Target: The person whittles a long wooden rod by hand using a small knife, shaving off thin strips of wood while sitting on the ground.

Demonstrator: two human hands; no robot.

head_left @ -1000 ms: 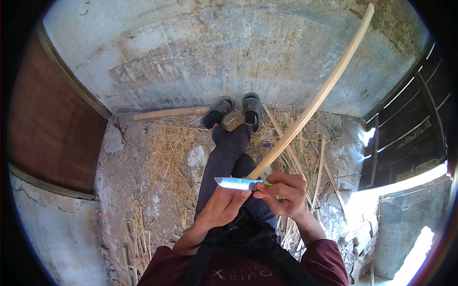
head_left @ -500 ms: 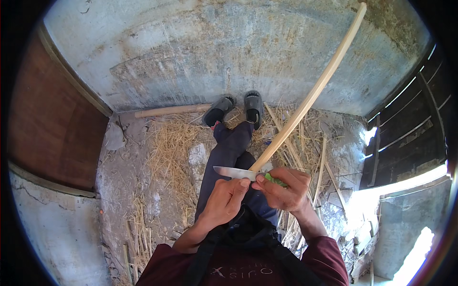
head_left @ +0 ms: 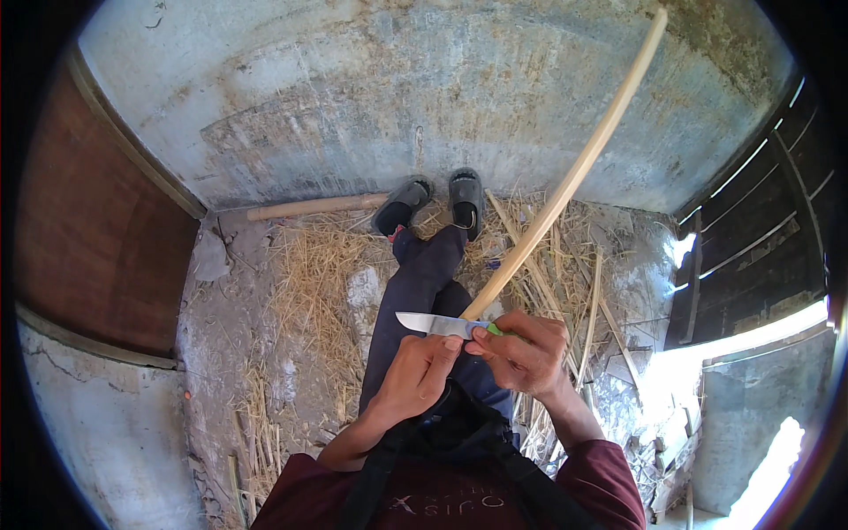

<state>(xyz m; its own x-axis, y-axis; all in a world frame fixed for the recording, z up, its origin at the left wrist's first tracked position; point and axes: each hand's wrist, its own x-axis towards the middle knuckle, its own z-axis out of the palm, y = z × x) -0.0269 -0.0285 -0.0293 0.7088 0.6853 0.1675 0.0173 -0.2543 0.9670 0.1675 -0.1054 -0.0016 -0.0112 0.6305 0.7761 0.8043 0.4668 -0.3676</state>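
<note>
My right hand point(head_left: 526, 355) is closed round the green handle point(head_left: 495, 329) of a knife. The bright blade point(head_left: 431, 323) points left, lying across the near end of a long, pale, peeled wooden pole point(head_left: 579, 172). That pole slants up and away to the right, its far part in front of the wall. My left hand point(head_left: 413, 375) is closed just below the blade, with the thumb at the near end of the pole. Blade and fingers hide the very tip of the pole. Both hands are over my lap, close together.
Straw point(head_left: 318, 265) and thin wood strips point(head_left: 594, 309) litter the floor. A round pole point(head_left: 318, 206) lies along the foot of the concrete wall point(head_left: 353, 97). A brown panel point(head_left: 97, 212) stands left; dark slatted boards point(head_left: 751, 247) stand right. My shoes point(head_left: 465, 199) are near the wall.
The knife blade has turned slightly, showing more of its flat side. The right hand and the far end of the pole have shifted a little to the left.
</note>
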